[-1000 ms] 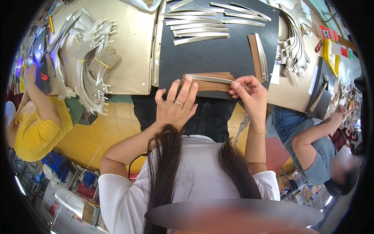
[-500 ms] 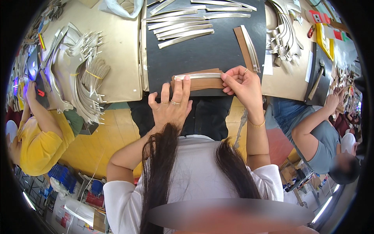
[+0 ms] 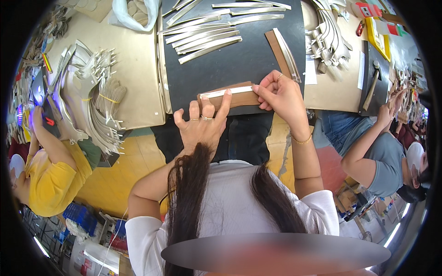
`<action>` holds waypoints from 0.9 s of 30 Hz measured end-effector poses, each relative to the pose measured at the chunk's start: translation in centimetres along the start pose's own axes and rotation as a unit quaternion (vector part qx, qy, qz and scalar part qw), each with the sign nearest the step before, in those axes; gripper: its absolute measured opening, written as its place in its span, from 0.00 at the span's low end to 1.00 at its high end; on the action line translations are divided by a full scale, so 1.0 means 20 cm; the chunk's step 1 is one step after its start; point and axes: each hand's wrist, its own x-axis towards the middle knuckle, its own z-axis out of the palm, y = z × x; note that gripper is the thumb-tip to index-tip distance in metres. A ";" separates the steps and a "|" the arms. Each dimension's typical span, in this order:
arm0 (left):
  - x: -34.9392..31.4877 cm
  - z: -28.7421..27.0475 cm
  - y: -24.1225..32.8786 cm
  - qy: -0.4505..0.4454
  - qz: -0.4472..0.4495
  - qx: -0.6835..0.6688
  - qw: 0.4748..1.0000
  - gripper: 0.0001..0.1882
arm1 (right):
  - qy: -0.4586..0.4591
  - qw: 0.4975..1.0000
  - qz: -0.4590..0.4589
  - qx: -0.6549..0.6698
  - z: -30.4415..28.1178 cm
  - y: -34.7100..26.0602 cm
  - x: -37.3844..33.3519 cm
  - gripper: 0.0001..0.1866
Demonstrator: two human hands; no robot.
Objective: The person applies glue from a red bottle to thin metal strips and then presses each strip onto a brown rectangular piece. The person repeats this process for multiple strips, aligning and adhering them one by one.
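Observation:
A narrow shiny silver strip (image 3: pixel 239 90) lies lengthwise on a small stack of brown strips (image 3: pixel 245 99) at the near edge of a black mat (image 3: pixel 207 69). My left hand (image 3: pixel 200 126) has its fingers spread, and the tips of the index and some other fingers press along the strip. At its right end, my right hand (image 3: pixel 282 97) pinches the strip between thumb and curled fingers; whether the brown piece under it is gripped too is hidden. Several loose silver strips (image 3: pixel 207 40) lie farther up the mat. Another brown strip (image 3: pixel 276 50) with silver ones (image 3: pixel 287 53) beside it rests at the mat's right side.
Bundles of beige curved pieces (image 3: pixel 94 110) lie on the left table. More curved pieces (image 3: pixel 324 37) hang together at the far right, near a yellow tray (image 3: pixel 376 39) and a hammer (image 3: pixel 372 87). A white bag (image 3: pixel 133 20) stands far left. Co-workers sit on both sides.
My left index finger has slid rightward along the silver strip, away from the other fingers. My right hand keeps its pinch at the end. The whole view has shifted slightly.

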 end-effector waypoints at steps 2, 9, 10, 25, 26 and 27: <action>0.01 -0.01 0.01 -0.017 -0.004 -0.008 1.000 0.40 | 0.042 0.995 -0.057 -0.075 0.00 0.01 -0.02 0.12; 0.07 -0.10 0.00 -0.082 0.028 -0.019 0.996 0.36 | 0.154 0.823 -0.477 -0.267 0.16 0.09 -0.09 0.21; 0.07 -0.11 0.00 -0.118 0.028 -0.034 0.992 0.34 | 0.142 0.816 -0.498 -0.258 0.19 0.10 -0.10 0.26; 0.01 -0.07 -0.11 -0.008 0.026 -0.102 0.994 0.32 | 0.116 0.818 -0.490 -0.277 0.11 0.30 -0.12 0.35; 0.01 -0.07 -0.10 -0.007 0.025 -0.096 0.995 0.33 | 0.120 0.816 -0.497 -0.269 0.11 0.31 -0.12 0.34; -0.02 -0.07 -0.09 -0.013 0.025 -0.093 0.995 0.33 | 0.116 0.821 -0.493 -0.265 0.11 0.32 -0.14 0.34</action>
